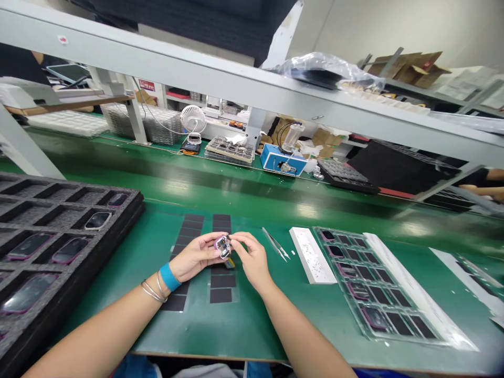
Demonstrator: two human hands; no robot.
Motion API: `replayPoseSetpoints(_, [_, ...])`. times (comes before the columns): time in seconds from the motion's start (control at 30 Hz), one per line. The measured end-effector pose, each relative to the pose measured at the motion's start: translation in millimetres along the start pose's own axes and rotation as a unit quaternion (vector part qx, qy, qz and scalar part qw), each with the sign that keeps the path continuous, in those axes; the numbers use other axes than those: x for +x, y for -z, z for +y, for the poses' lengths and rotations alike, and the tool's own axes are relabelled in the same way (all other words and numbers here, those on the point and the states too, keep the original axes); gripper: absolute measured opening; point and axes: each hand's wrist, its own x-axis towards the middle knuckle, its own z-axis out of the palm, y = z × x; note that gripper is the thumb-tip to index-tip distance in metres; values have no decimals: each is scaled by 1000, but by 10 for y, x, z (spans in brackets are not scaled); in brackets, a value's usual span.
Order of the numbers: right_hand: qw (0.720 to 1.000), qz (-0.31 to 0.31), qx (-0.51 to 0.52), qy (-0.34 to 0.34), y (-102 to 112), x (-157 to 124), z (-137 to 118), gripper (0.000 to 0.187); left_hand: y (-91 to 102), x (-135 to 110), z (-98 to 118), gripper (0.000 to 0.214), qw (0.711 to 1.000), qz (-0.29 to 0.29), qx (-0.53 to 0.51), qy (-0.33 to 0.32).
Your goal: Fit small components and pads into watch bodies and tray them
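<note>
Support the small, rounded, purple-rimmed device body (222,247) by its left side, above the flat green tabletop (244,331) and over a column of matte black rectangles on clear film (222,295). Pinched there between thumb and fingers of the left hand (192,257), with a closed grip and the component-filled inside exposed. At the opposite edge, thumb and forefinger of the right hand (254,260) close together; impossible to tell whether pinching a tiny part or merely touching the rim. Judging by the pose, fine fingertip work at that edge. To do it well, press with the left grip on the rim alone, never on the inner parts, and use the right fingertips lightly, without prying. Mind the short yellow strip (230,264) at the underside; best not bent or snagged. Work low over the tabletop in case of a slip. For anything too small for fingertips, consider the slim silver metal tweezers (276,244), lying to the right with tips apart, near the long white box (313,255) with dark specks on top.
</note>
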Motion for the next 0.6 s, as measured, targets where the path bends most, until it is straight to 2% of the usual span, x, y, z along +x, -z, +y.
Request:
replayPoseSetpoints(0.1, [1000,-20,24,0,46,14,-44,6,28,20,17,49,1000,-5,16,-21])
replayPoseSetpoints(0.3, [997,-73,-35,13,22,-20,-120,4,27,16,62,46,996,-8,69,-55])
replayPoseSetpoints(0.6, [997,-57,-49,6,-23,-41,-90,6,62,26,17,48,987,-9,138,-85])
